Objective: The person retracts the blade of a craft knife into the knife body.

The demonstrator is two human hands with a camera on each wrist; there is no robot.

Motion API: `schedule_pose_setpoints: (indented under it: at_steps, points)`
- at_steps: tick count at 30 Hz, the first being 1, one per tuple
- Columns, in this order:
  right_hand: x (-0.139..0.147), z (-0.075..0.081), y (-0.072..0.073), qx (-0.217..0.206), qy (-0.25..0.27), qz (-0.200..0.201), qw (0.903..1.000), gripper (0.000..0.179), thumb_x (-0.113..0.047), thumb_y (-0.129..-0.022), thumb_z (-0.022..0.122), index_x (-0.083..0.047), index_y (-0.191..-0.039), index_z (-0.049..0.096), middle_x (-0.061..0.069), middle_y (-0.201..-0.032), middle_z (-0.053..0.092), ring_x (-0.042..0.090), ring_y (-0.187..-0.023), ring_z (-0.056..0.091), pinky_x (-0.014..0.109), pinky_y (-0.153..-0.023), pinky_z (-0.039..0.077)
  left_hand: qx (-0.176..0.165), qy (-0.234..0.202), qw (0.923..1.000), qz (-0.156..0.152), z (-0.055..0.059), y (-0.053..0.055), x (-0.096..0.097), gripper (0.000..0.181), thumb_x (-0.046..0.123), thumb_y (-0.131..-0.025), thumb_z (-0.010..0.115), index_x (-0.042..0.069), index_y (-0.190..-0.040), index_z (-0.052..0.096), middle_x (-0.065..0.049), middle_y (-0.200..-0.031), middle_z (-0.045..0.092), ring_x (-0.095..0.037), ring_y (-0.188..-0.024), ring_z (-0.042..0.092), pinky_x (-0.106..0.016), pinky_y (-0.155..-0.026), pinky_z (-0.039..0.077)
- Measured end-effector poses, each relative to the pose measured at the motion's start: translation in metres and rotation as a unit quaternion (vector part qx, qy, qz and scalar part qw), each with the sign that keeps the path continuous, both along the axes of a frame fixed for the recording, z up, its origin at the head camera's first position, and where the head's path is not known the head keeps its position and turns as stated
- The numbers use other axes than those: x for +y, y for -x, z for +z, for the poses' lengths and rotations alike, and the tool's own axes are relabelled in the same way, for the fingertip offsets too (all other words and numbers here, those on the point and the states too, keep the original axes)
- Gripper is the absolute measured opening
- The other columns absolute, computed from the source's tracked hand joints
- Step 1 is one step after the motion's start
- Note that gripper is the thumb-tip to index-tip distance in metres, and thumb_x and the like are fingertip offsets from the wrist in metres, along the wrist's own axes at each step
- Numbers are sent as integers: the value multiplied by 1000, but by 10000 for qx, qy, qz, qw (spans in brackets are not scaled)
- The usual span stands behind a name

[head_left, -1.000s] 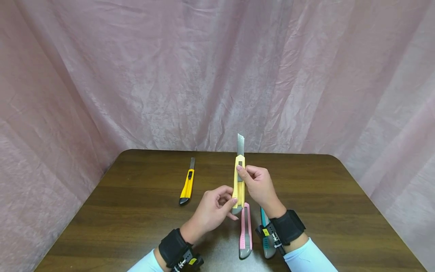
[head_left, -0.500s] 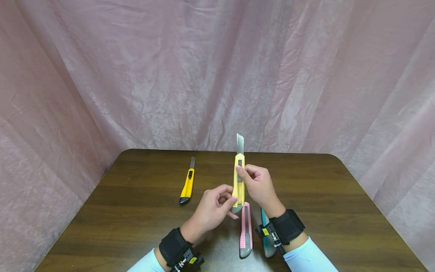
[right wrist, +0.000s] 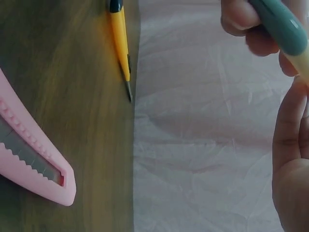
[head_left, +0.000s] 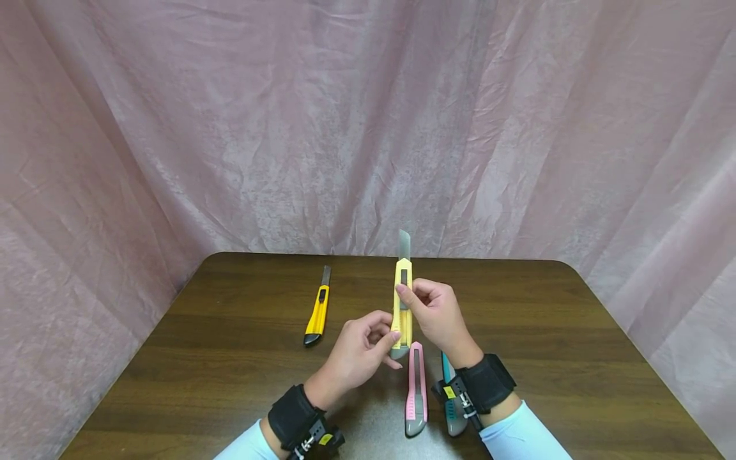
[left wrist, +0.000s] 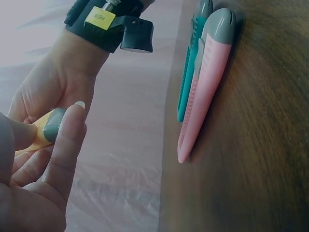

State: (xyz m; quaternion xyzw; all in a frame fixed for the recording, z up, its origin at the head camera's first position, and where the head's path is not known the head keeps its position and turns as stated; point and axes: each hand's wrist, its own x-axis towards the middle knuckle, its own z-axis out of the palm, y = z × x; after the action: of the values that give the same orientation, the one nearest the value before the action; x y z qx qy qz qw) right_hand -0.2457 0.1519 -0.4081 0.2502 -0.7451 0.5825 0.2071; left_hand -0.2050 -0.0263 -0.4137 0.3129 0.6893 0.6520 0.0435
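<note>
Both hands hold a pale yellow utility knife (head_left: 402, 326) upright above the table, its blade (head_left: 405, 246) out at the top. My left hand (head_left: 358, 358) pinches the lower part between thumb and fingers, near the grey end cap (left wrist: 54, 124). Higher up, my right hand (head_left: 441, 314) grips the body from the right, its thumb lying on the front by the grey slider. A pink utility knife (head_left: 416, 390) lies on the table below the hands. Beside it lies a teal utility knife (head_left: 451, 415), partly hidden by the right wrist's strap and camera.
A deep yellow utility knife (head_left: 317, 313) with a black end lies farther back on the left, blade out and pointing away. The brown wooden table (head_left: 190, 377) ends at a pink curtain (head_left: 322, 128) behind it.
The held knife has shifted slightly left. Its blade now sticks out a little less, and the right thumb sits slightly lower on the knife. The left hand stays nearly still.
</note>
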Motion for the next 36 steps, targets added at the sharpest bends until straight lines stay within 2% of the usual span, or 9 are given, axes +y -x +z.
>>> schedule_pose_setpoints:
  at_steps: [6, 8, 11, 18, 22, 25, 29, 31, 36]
  points:
    - [-5, 20, -14, -52, -67, -82, 9999, 29, -7, -94, 59, -4, -65, 59, 0, -50, 34, 14, -45, 31, 25, -36, 22, 43, 17, 10000, 6, 2, 0, -1, 22, -6, -89, 61, 0, -109, 57, -16, -83, 63, -23, -64, 65, -35, -53, 57]
    - [-5, 22, -15, -85, -119, -68, 9999, 31, -7, -94, 59, -3, -63, 58, -1, -50, 34, 13, -45, 31, 24, -36, 23, 88, 11, 10000, 12, 3, 0, -1, 22, -6, -89, 61, 0, -109, 58, -16, -82, 63, -23, -64, 64, -35, -52, 57]
    - [-5, 20, -14, -42, -109, -18, 9999, 33, -9, -95, 59, -3, -62, 56, -1, -50, 33, 13, -44, 30, 25, -36, 22, 143, -23, 9999, -42, 4, 0, -2, 22, -7, -89, 61, -2, -109, 57, -17, -82, 63, -24, -63, 64, -35, -52, 57]
    - [0, -2, 2, -1, -12, 15, 10000, 26, -14, -94, 61, -12, -68, 62, -2, -51, 36, 16, -45, 33, 26, -34, 24, 146, -56, 9999, -43, 5, 0, -2, 21, -8, -89, 60, -2, -109, 57, -18, -82, 62, -24, -64, 64, -35, -52, 57]
    - [1, -4, 4, 100, -8, 59, 9999, 21, -17, -93, 62, -13, -73, 65, -2, -53, 39, 17, -46, 34, 27, -35, 25, 70, -69, 10000, -4, 5, 1, -1, 20, -8, -89, 60, -2, -108, 56, -19, -82, 62, -34, -64, 64, -35, -52, 57]
    - [-1, 1, 1, 62, 56, -19, 10000, 19, -15, -92, 64, -12, -74, 67, -1, -53, 42, 16, -47, 35, 26, -35, 26, 15, -50, 10000, 55, -2, 5, 0, 21, -7, -89, 60, 0, -108, 57, -17, -82, 62, -36, -65, 63, -36, -52, 57]
    - [-7, 17, -10, -160, 262, -198, 9993, 14, -9, -89, 67, -5, -75, 68, 6, -59, 54, 16, -50, 44, 24, -39, 39, -25, 16, 9999, 168, -17, 14, 0, 21, -1, -89, 63, 8, -108, 58, -10, -82, 63, -30, -65, 64, -42, -53, 57]
    - [-10, 24, -16, -255, 311, -257, 9989, 13, -6, -87, 68, -1, -75, 68, 10, -61, 55, 16, -52, 46, 24, -41, 42, -35, 7, 9998, 175, -21, 17, 0, 21, 2, -89, 64, 11, -107, 58, -7, -82, 63, -29, -65, 64, -45, -53, 56]
    - [-12, 26, -17, -239, 242, -323, 9989, 12, -5, -87, 68, -1, -76, 67, 8, -58, 48, 13, -52, 40, 21, -41, 33, -22, -22, 9999, 155, -22, 18, -1, 21, 3, -89, 64, 12, -107, 58, -5, -81, 63, -32, -66, 64, -47, -53, 56]
